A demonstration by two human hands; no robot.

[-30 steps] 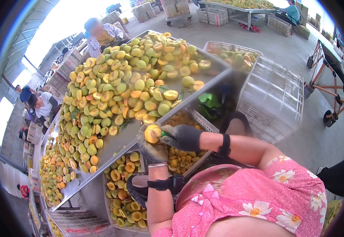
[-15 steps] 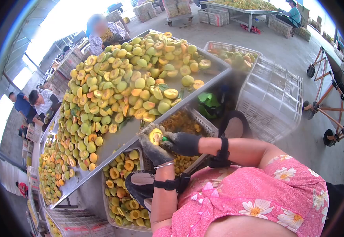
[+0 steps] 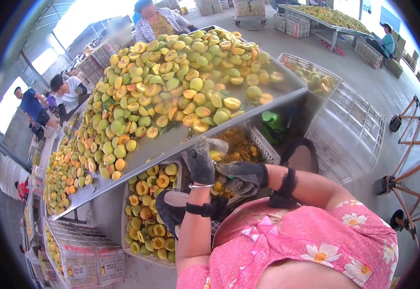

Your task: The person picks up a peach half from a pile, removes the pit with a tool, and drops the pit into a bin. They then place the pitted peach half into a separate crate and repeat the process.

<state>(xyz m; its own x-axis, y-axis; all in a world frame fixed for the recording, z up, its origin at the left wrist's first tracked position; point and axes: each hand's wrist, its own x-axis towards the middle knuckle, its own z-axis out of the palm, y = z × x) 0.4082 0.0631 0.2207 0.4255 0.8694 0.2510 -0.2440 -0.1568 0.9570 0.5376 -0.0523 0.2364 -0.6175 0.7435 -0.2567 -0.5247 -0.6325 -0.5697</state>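
My gloved left hand (image 3: 201,160) is closed around a yellow stone fruit (image 3: 216,154), which shows only in part between the fingers. Close against it is my right hand (image 3: 243,174), also gloved, with its fingers curled; whatever it grips is hidden. Both hands are over a crate (image 3: 266,147) holding orange-yellow fruit pieces, just below the edge of a metal table (image 3: 147,149). Heaped on that table are green-yellow stone fruits (image 3: 137,96), many showing cut faces. Left of my left wrist, another crate (image 3: 126,219) contains hollowed fruit.
At the right stand a fruit crate (image 3: 287,57) and a pale plastic crate (image 3: 350,125). A wheeled folding frame (image 3: 407,178) is farther right. One person (image 3: 159,24) sits beyond the heap; others are at the left. A green object (image 3: 271,123) lies under the table.
The view has shifted, so the table appears farther right and higher. My right hand has drawn slightly down from the fruit. The green bit between my hands no longer shows.
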